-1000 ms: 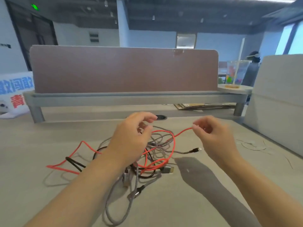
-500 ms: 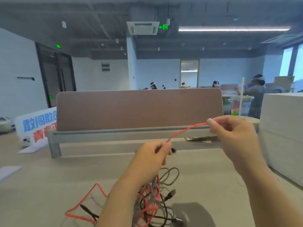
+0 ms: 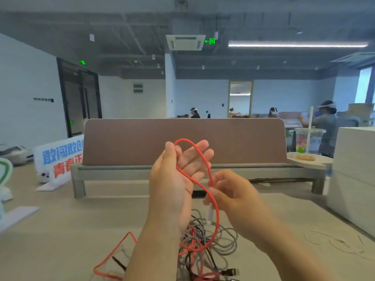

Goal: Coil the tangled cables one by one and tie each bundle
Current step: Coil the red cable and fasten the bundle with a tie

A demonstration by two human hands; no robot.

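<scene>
My left hand (image 3: 172, 189) is raised above the desk with its palm towards me and fingers straight. A loop of the red cable (image 3: 217, 216) lies round those fingers and across the palm. Just to its right, my right hand (image 3: 233, 195) pinches the same red cable below the loop. A white plug (image 3: 210, 213) dangles under that pinch. From there the red cable runs down into the tangle (image 3: 209, 246) of grey, black and red cables on the desk (image 3: 60, 230). Another stretch of it trails out to the lower left.
A brown partition (image 3: 182, 138) closes the desk's far side. A plastic cup with a straw (image 3: 308, 142) stands on a round plate at the back right beside a white box (image 3: 355, 169). Thin loose ties (image 3: 334, 242) lie right. A printed sign (image 3: 58, 159) stands left.
My left hand has risen and opened its fingers, and the red cable now loops round them. My right hand came down and in, close to the left one. The view tilted upward.
</scene>
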